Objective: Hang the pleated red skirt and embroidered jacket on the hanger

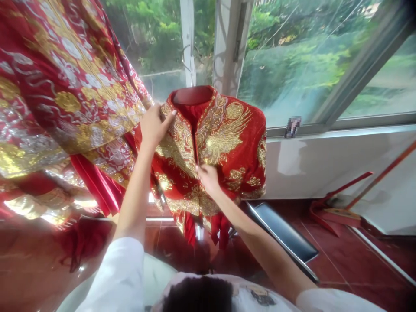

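A red jacket (232,167) with gold embroidery and a stand-up collar hangs upright on a hanger (187,60) in front of the window. My left hand (157,123) grips its shoulder beside the collar, thumb on the front and fingers partly out of sight. At mid-chest, my right hand (208,178) pinches the front closure. Above that pinch the two front edges part in a narrow V; below it they meet. Whatever small piece lies between the right fingertips is hidden.
Larger red garments (68,99) with gold and silver embroidery hang close on the left. A dark-seated chair (286,232) stands at lower right on the red tiled floor (325,260). Beyond it is a red long-handled object (338,212). A blurred small object (293,127) sits on the sill.
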Action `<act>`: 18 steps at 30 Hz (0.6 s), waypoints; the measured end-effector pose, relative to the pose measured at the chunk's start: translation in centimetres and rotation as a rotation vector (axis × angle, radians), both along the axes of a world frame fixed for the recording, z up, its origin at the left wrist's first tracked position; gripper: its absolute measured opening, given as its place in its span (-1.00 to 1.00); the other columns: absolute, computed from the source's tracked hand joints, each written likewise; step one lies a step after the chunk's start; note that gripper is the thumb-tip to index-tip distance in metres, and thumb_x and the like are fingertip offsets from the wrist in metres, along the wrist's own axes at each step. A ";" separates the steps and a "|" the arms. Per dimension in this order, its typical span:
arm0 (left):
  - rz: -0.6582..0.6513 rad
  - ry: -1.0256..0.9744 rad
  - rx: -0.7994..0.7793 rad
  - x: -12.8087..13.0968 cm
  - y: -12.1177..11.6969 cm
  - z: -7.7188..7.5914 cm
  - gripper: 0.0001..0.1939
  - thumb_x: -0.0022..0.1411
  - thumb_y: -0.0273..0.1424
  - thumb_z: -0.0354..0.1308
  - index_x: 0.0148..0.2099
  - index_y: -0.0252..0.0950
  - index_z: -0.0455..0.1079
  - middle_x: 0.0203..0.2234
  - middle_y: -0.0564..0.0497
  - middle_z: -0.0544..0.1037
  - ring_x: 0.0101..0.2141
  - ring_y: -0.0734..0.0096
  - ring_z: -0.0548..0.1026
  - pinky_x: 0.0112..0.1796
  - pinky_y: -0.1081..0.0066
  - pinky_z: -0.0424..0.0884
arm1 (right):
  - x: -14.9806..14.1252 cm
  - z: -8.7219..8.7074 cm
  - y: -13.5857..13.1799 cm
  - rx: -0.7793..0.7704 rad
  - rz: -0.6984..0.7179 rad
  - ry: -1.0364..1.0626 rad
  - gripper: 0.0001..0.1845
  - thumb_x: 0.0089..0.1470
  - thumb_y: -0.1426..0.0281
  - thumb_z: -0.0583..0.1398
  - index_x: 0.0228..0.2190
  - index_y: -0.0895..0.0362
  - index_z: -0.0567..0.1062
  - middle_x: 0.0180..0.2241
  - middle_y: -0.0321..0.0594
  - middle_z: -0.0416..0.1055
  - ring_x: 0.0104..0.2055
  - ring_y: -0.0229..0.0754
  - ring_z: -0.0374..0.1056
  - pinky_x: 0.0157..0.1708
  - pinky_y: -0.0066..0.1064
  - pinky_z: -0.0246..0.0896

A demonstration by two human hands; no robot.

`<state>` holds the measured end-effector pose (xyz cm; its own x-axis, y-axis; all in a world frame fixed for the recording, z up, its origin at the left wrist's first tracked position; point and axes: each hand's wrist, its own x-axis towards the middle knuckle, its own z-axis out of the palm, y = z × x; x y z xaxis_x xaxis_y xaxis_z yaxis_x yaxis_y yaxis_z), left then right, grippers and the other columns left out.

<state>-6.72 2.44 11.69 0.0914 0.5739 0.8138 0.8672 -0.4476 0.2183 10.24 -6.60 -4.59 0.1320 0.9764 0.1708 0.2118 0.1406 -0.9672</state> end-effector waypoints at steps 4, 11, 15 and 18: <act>-0.052 -0.007 -0.028 0.0 -0.4 0.1 -0.46 0.20 0.13 -0.01 -0.02 -0.18 0.33 -0.12 -0.15 0.50 0.06 0.03 0.39 0.10 0.15 0.25 | 0.6 -10.8 -5.1 -0.127 0.027 -0.163 -0.47 0.15 0.02 -0.01 -0.72 0.03 0.14 -0.78 -0.33 0.09 -0.70 -0.26 0.09 -0.71 -0.44 -0.02; 0.055 -0.172 0.015 -2.5 -1.5 -2.2 -0.36 0.11 0.08 0.15 0.12 -0.16 0.25 0.07 -0.18 0.38 0.19 -0.07 0.26 0.16 0.00 0.19 | 6.2 -10.5 -7.6 0.073 -0.245 -0.281 -0.59 0.16 0.06 -0.02 -0.41 0.08 0.43 -0.43 -0.12 0.45 -0.38 -0.06 0.43 -0.35 -0.23 0.35; 0.086 -0.168 0.111 -3.8 -1.5 -4.2 -0.37 0.14 -0.06 0.20 0.19 -0.17 0.23 0.07 -0.16 0.42 0.14 0.04 0.33 0.14 0.13 0.24 | 11.0 0.5 -2.6 0.557 -0.623 -0.498 -0.32 0.12 0.06 0.12 0.16 0.18 0.20 0.15 0.14 0.20 0.21 0.12 0.14 0.15 0.07 0.08; 0.107 -0.149 0.132 -4.6 -1.2 -3.9 -0.61 0.21 -0.20 0.15 0.05 -0.21 0.36 -0.12 -0.10 0.52 -0.02 0.13 0.45 0.03 0.21 0.33 | 13.1 7.0 2.0 0.630 -0.657 -0.699 0.00 0.05 0.05 0.21 0.31 0.22 -0.10 0.33 0.19 -0.19 0.40 0.17 -0.33 0.24 0.16 -0.17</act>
